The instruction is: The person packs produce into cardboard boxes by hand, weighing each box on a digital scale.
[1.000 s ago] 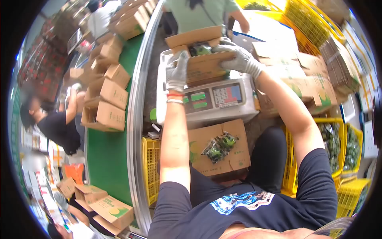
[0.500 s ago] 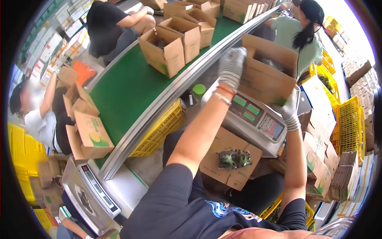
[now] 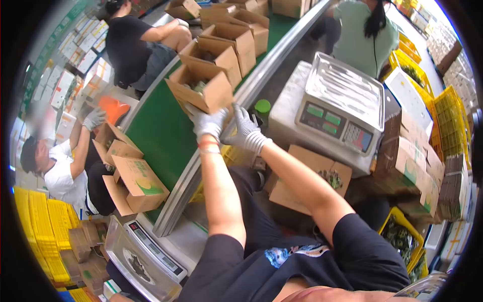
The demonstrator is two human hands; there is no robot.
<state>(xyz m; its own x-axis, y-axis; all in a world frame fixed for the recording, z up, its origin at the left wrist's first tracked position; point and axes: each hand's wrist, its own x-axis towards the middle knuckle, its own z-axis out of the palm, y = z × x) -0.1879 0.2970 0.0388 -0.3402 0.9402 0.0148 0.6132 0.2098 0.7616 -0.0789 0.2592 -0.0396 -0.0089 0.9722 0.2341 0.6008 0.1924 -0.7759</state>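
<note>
My left hand point(image 3: 208, 123), in a grey-white glove, is at the lower near side of an open cardboard box point(image 3: 214, 94) on the green conveyor belt point(image 3: 151, 146). Its fingers are partly hidden against the box. My right hand point(image 3: 246, 132), gloved too, is beside the box's near right corner, over the metal rail, with its fingers stretched out and thumb apart. Some dark and green contents show inside the box. To the right stands a digital scale point(image 3: 344, 95) with a bare metal plate. A flat cardboard piece point(image 3: 289, 194) with a dark green packet point(image 3: 330, 178) on it lies by my lap.
More open boxes point(image 3: 229, 38) line the belt behind. Two boxes point(image 3: 138, 183) stand at its near left end, by another scale point(image 3: 153, 251). Folded cartons point(image 3: 410, 161) and yellow crates point(image 3: 450, 121) stand at right. Co-workers sit across the belt and at far right.
Both hands have moved left with the box, from above the scale to the conveyor. The box now stands in front of the other boxes. The right hand's fingers have spread.
</note>
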